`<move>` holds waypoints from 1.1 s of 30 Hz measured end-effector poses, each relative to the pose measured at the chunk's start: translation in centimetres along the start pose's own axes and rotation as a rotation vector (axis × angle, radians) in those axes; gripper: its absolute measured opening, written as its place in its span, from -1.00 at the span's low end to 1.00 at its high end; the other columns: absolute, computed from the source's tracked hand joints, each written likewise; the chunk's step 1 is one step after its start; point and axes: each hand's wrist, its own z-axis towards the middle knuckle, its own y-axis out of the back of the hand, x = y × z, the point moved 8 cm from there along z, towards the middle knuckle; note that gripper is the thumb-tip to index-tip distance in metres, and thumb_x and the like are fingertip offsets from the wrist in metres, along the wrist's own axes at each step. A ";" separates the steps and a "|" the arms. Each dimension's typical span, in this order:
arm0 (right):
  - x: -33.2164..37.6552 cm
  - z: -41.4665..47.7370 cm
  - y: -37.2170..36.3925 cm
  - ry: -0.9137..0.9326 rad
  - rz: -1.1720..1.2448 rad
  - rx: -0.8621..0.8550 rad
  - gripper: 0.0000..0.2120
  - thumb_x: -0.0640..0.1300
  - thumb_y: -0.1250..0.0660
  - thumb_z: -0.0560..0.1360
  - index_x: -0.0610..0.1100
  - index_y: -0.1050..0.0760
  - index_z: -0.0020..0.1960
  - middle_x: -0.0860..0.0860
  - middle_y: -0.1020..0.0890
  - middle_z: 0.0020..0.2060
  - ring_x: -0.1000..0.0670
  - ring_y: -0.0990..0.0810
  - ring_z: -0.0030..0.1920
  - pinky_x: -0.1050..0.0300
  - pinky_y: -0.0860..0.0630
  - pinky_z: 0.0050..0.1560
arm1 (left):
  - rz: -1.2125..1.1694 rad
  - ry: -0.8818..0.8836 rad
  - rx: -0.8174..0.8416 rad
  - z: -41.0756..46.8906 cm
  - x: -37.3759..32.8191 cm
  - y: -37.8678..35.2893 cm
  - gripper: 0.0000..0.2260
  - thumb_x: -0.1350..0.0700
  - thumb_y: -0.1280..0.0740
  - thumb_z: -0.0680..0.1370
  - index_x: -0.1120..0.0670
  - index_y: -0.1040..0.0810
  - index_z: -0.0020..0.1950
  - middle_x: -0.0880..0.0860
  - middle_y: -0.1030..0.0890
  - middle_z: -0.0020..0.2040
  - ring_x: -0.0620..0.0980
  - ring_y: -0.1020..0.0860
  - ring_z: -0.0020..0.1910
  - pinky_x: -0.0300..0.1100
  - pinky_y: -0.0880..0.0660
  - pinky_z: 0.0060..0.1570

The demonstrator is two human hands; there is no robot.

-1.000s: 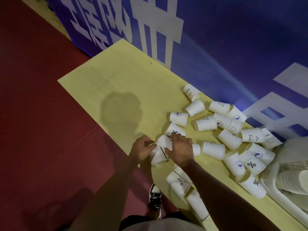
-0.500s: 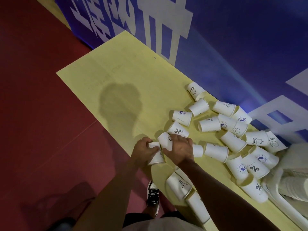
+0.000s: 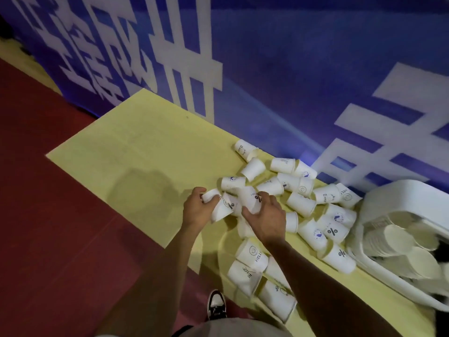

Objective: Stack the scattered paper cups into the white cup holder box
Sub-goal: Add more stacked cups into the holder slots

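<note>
Several white paper cups [image 3: 301, 204] with printed logos lie scattered on their sides across a yellow table [image 3: 155, 152]. My left hand [image 3: 198, 209] grips a small nested stack of cups [image 3: 218, 206] at the table's near edge. My right hand [image 3: 266, 216] holds another cup [image 3: 249, 198] just right of that stack, its mouth turned toward the stack. The white cup holder box [image 3: 398, 198] lies at the far right with stacked cups [image 3: 401, 235] inside it.
A blue banner with white characters [image 3: 267, 69] stands along the table's far side. Red floor [image 3: 60, 215] lies to the left and below. My shoe [image 3: 217, 305] shows under the table's near edge. More cups [image 3: 252, 266] lie beneath my right forearm.
My right hand has lifted a cup off the table and brought it beside the stack in my left hand. The camera has swung right, so the white box shows more.
</note>
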 end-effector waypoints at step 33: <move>-37.1 -18.4 26.8 -0.642 0.225 -0.570 -0.34 0.08 -0.53 0.35 -0.20 -0.39 0.30 -0.12 -0.43 0.23 -0.18 -0.43 0.25 -0.08 -0.46 0.12 | 0.127 -0.320 0.781 -27.1 -15.8 -38.0 -0.75 -0.01 -0.45 0.50 -0.07 -0.42 0.05 0.05 -0.56 0.03 0.01 -0.62 -0.11 -0.09 -0.58 -0.16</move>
